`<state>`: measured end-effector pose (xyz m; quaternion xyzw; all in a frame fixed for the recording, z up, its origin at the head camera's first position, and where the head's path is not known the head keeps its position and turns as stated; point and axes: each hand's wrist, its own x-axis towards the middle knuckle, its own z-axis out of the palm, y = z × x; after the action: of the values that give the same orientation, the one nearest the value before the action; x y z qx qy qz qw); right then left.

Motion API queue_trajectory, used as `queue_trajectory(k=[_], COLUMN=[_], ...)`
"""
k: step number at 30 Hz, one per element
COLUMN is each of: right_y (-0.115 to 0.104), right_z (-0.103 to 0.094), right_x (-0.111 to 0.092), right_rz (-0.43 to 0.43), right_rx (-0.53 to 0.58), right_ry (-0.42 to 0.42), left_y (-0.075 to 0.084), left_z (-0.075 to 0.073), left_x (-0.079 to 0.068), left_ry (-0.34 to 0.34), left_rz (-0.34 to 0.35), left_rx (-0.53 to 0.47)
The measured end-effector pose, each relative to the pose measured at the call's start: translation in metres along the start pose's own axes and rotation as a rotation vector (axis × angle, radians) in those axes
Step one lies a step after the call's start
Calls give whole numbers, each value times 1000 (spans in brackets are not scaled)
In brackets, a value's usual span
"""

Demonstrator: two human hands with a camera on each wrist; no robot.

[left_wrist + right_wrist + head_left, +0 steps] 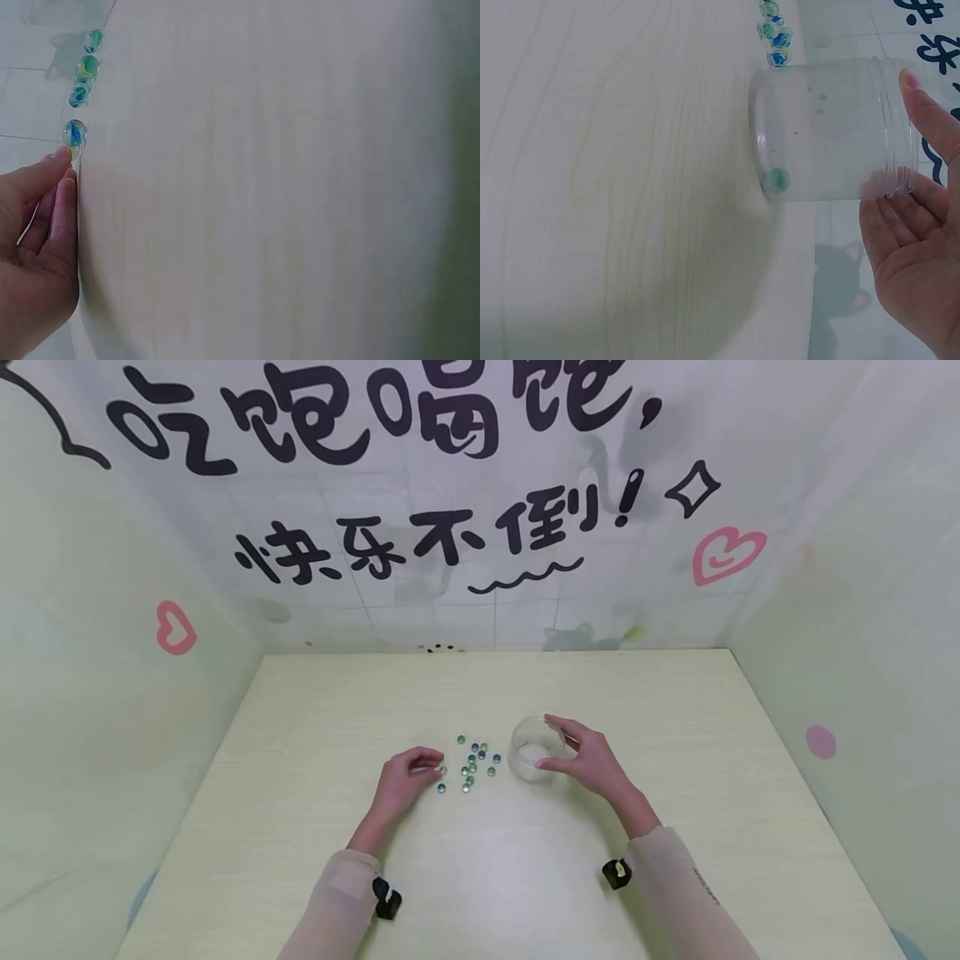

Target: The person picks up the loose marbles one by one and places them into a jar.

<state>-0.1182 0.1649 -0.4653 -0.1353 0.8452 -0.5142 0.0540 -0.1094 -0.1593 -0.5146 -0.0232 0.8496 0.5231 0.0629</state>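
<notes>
My left hand (401,781) is low over the table, its thumb and fingertips pinching a small yellowish glass marble (73,153). Just beyond those fingertips, in the left wrist view, sits a blue marble (75,133). More green and blue glass marbles (472,768) lie loosely scattered between the hands. At the right, my right hand (588,764) grips a clear jar (817,135) near its threaded rim, thumb on one side and fingers on the other. The jar stands upright, mouth up. A green marble (778,180) shows through its wall near the base; whether inside or behind, I cannot tell.
The pale wood-grain table (495,877) ends at a back edge against a printed white curtain (450,618) with black lettering. Similar curtains rise at both sides. A black wrist device (387,899) sits by the left sleeve and another (617,873) by the right.
</notes>
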Motion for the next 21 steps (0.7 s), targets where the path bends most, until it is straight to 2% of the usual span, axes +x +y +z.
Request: queue_trajectory(k=[11, 18, 21], right_y=[2, -38, -38], right_z=[2, -6, -7], right_x=[1, -8, -8], right_rz=[-17, 1, 0], right_rx=[8, 9, 3], right_ry=[-3, -17, -16], left_y=[-3, -1, 0], left_z=[-2, -1, 0], left_x=[-2, -1, -1], left_ry=[-9, -9, -2], left_rz=[25, 71, 76], left_rx=[46, 55, 64])
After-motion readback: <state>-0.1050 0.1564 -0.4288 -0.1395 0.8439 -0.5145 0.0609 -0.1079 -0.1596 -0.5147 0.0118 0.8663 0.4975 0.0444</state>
